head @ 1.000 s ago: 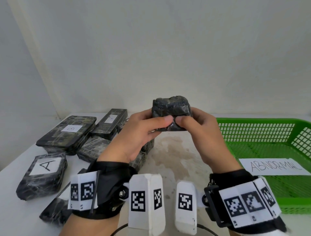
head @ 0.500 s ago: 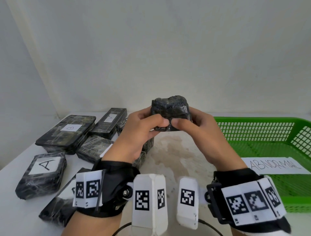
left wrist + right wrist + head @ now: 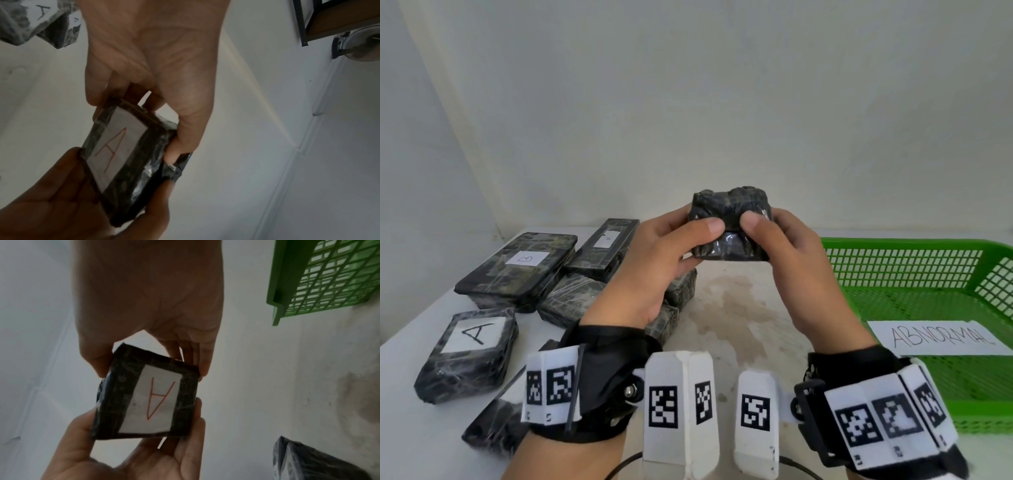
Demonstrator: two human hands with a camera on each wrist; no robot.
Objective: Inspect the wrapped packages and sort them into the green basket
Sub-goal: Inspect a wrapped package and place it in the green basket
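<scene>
Both hands hold one small black wrapped package (image 3: 729, 224) up above the table's middle. My left hand (image 3: 671, 246) grips its left side, thumb on the near face; my right hand (image 3: 784, 240) grips its right side the same way. Both wrist views show the package's (image 3: 131, 164) far face, which carries a white label with a red letter A (image 3: 156, 400). The green basket (image 3: 928, 274) stands on the table at the right, with a paper sheet reading ABNORMAL (image 3: 938, 337) lying in it.
Several more black wrapped packages lie at the table's left: a large flat one labelled B (image 3: 517, 270), a long one labelled A (image 3: 602, 246), a square one labelled A (image 3: 469, 353), and others partly hidden by my left forearm. A stained patch (image 3: 736, 308) marks the table's middle.
The package has turned slightly in my hands and both thumbs have shifted up its near face. The hands stay at about the same height.
</scene>
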